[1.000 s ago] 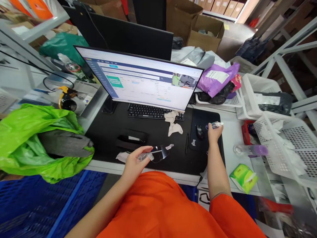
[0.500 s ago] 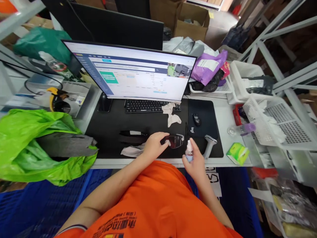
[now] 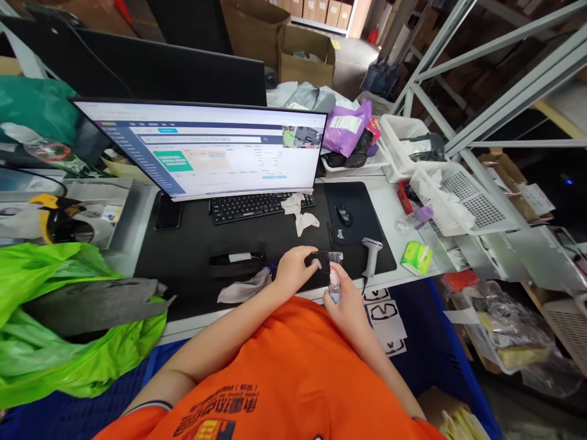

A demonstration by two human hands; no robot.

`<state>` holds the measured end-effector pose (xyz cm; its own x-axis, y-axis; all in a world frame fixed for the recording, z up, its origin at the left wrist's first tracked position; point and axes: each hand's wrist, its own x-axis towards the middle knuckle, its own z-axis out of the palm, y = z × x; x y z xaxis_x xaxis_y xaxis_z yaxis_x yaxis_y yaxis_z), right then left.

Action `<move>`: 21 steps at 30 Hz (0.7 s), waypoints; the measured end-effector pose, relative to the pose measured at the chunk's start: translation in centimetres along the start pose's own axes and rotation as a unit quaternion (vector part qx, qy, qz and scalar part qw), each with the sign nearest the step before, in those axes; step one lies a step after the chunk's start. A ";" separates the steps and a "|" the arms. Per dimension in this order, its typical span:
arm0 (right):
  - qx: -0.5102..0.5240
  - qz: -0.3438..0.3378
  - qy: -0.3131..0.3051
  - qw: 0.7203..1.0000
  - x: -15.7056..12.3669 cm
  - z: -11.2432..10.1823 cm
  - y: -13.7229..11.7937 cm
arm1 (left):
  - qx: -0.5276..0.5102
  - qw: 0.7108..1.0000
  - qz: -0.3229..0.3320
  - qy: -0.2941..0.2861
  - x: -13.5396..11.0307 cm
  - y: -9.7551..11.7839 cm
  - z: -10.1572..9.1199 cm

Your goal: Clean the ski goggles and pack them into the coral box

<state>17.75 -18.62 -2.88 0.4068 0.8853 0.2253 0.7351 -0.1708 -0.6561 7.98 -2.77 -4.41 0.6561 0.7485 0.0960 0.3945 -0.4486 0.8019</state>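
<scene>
Above the front edge of the desk, my left hand (image 3: 296,269) is closed on a pair of glasses (image 3: 324,261) with dark, see-through lenses. My right hand (image 3: 346,302) grips a small clear spray bottle (image 3: 335,286) with a white top, its forefinger on the nozzle. The bottle's head is close to the lenses; whether they touch I cannot tell. Left of my left hand a grey cloth (image 3: 245,287) lies on the black desk mat (image 3: 188,269), with a dark glasses case (image 3: 236,257) behind it. Crumpled white tissue (image 3: 300,215) rests partly over the keyboard (image 3: 247,206).
A barcode scanner (image 3: 371,256) and a green tissue pack (image 3: 416,258) are to the right. The mouse (image 3: 343,215) sits on its pad. A wide monitor (image 3: 206,153) stands behind. White baskets (image 3: 486,201) line the right side; a bright green bag (image 3: 82,342) bulges at the left.
My right hand has brought the spray bottle leftward, up to the glasses. My left hand still holds them. The camera view has turned to the right.
</scene>
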 end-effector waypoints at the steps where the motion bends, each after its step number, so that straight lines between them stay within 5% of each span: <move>1: 0.012 -0.002 -0.009 1.000 -0.2 0.0 -0.3 | -0.010 1.000 0.000 -0.001 0.0 0.0 0.2; 7: 0.036 0.042 0.063 0.996 -1.1 0.4 -1.1 | -0.108 0.994 -0.019 -0.017 0.0 0.5 0.8; 12: 0.067 0.020 -0.043 0.997 -1.2 0.3 -1.5 | -0.256 0.959 -0.119 -0.029 0.6 0.2 1.5; 17: 0.085 0.076 0.009 0.993 -1.5 0.9 -1.5 | -0.456 0.844 -0.265 -0.099 1.7 -0.4 1.9; 21: 0.113 0.111 -0.023 0.987 -1.2 0.8 -1.6 | -0.562 0.741 -0.334 -0.154 1.8 -0.7 1.5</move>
<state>15.65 -19.12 -2.65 0.5155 0.8565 0.0273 0.4884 -0.2674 -0.8306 9.84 -1.83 -5.66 0.7392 0.3959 -0.5449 0.0263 0.7914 0.6107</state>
